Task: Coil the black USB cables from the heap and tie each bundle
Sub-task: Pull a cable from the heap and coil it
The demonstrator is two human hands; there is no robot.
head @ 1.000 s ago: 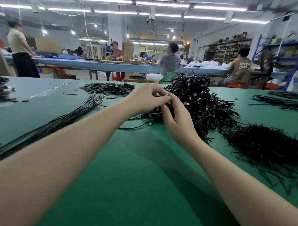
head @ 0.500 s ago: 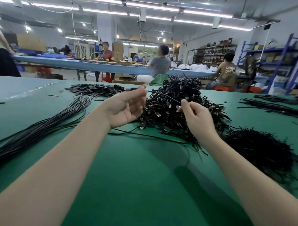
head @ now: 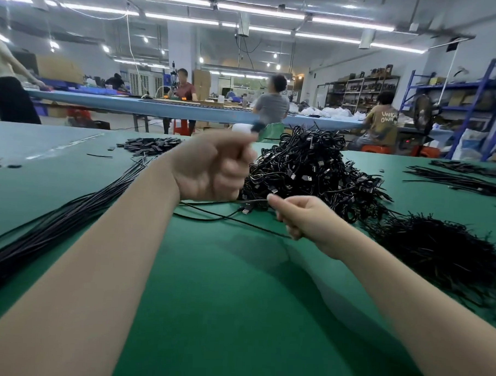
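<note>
The green table point(head: 236, 287) fills the lower frame; the heap point(head: 312, 173) sits centre, behind both hands. The left hand point(head: 213, 169), blurred, is fisted, seemingly around the cable point(head: 228, 218); the right hand point(head: 302, 218) pinches it. Keep tension even so loops match.

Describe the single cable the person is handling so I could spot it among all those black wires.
Start at the big heap of tangled black cables in the middle of the green table. Just in front of it, the right hand pinches one thin black cable. Unlike its neighbours, it lies alone on bare green, trailing left under the raised left hand, its plug beside the right fingertips.
</note>
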